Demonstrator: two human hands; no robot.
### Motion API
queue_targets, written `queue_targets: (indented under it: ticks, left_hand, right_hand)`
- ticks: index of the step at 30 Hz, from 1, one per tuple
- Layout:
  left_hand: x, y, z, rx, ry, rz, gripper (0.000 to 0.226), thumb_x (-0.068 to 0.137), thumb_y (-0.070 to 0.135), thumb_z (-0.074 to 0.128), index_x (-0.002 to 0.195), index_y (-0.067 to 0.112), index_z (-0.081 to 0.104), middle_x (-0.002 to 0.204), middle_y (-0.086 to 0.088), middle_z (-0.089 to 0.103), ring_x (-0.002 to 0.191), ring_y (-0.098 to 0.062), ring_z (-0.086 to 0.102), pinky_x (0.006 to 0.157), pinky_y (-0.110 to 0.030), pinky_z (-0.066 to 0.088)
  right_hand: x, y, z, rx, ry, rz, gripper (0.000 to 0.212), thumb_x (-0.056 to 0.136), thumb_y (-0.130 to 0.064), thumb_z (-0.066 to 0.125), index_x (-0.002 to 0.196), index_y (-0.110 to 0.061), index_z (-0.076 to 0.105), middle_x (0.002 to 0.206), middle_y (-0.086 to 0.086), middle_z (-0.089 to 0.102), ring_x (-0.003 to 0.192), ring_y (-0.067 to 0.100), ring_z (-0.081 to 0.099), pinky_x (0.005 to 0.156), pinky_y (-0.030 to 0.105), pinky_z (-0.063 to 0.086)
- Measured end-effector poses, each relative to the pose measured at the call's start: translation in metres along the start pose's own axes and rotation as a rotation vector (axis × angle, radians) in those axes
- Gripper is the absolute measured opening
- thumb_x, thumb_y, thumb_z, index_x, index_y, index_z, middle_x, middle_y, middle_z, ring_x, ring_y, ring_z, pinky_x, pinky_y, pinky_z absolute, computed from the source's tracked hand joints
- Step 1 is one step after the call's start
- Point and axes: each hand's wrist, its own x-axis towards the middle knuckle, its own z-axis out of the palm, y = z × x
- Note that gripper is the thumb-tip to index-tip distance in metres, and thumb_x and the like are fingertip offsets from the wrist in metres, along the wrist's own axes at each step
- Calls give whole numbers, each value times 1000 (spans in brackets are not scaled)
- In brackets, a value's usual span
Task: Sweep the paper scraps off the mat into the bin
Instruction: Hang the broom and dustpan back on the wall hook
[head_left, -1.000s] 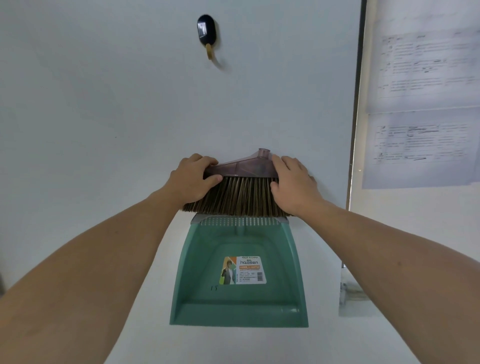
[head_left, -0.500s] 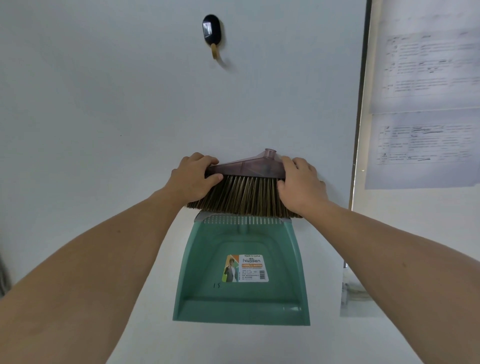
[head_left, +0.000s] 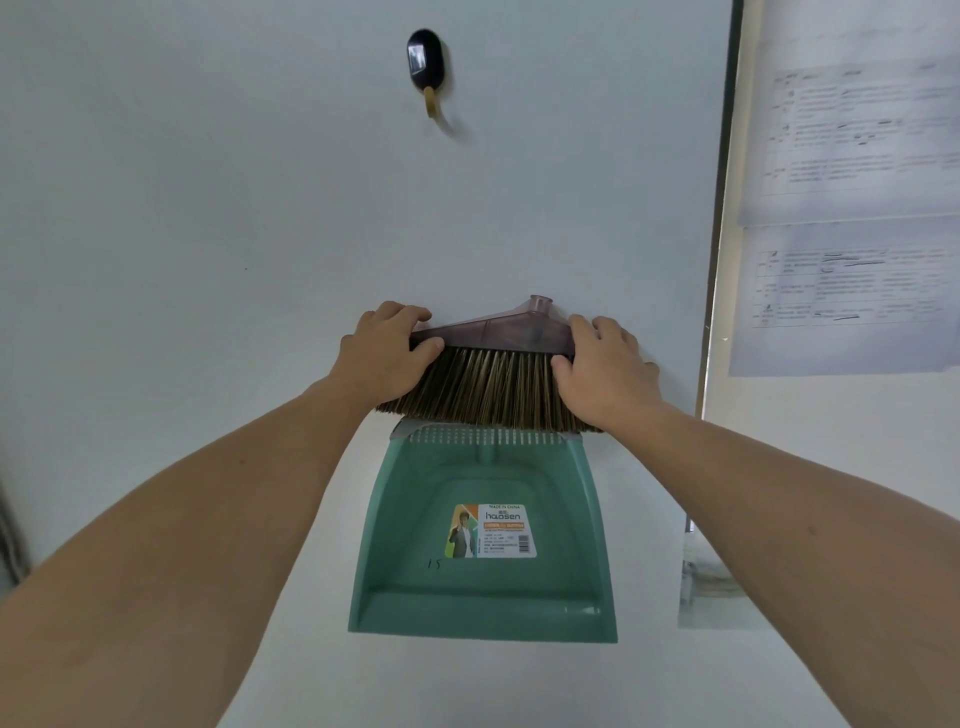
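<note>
A broom head (head_left: 491, 374) with a translucent purple-brown top and tan bristles is held flat against a white wall. My left hand (head_left: 387, 353) grips its left end and my right hand (head_left: 602, 364) grips its right end. Directly below the bristles hangs a green dustpan (head_left: 483, 540), its open mouth facing down and a printed label on its back. The broom has no handle in its socket. No mat, paper scraps or bin are in view.
A black wall hook (head_left: 425, 67) with a brass prong is fixed high on the wall above the broom. To the right runs a metal frame edge (head_left: 719, 234) with printed sheets (head_left: 852, 208) posted beyond it.
Both hands keep hold of the broom head. The broom, dustpan and hook sit slightly further right and lower in view, mostly from the camera shifting.
</note>
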Motion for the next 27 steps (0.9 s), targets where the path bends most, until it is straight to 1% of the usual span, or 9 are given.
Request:
queue_targets:
  ticks: [4,9,12,15,21,27]
  left_hand:
    - [-8,9,-4,28,34,7,52,96,44,48,143,22,43,150,-2,40,137,-28,34,107,-51,30]
    - [-20,18,-7,109,58,22,60,96,48,44,149,23,33,156,-3,34,145,-25,23,115,-51,23]
    - [-30,28,-7,139,60,-12,63,97,49,40,153,23,25,160,-3,25,149,-25,13,117,-52,16]
    - [-43,37,-9,167,66,-39,65,98,49,37,154,24,20,163,-2,18,150,-25,7,118,-53,11]
    - [-71,49,-16,218,51,-63,64,99,50,33,155,25,15,164,-1,13,151,-24,3,119,-52,7]
    - [-103,56,-36,225,35,-88,64,99,50,32,155,26,13,164,0,10,151,-23,1,119,-51,5]
  right_hand:
    - [-5,-5,-5,-9,-2,-17,48,97,-41,35,141,-21,35,146,5,35,138,27,27,101,57,35]
    - [-16,-6,-11,-33,-7,-48,51,98,-42,33,145,-22,31,154,5,27,146,26,13,105,61,26]
    - [-22,-5,-15,-33,-20,-63,54,99,-45,31,148,-23,27,158,5,20,148,27,4,109,66,18]
    - [-32,-5,-18,-41,-31,-81,57,99,-48,29,150,-24,22,161,4,13,149,28,-3,111,68,10]
    - [-56,-8,-23,-20,-65,-129,57,100,-47,30,151,-25,19,162,4,8,149,27,-7,111,67,5]
    - [-82,-14,-36,-19,-91,-140,58,100,-47,31,152,-25,20,162,4,7,149,27,-5,111,68,6]
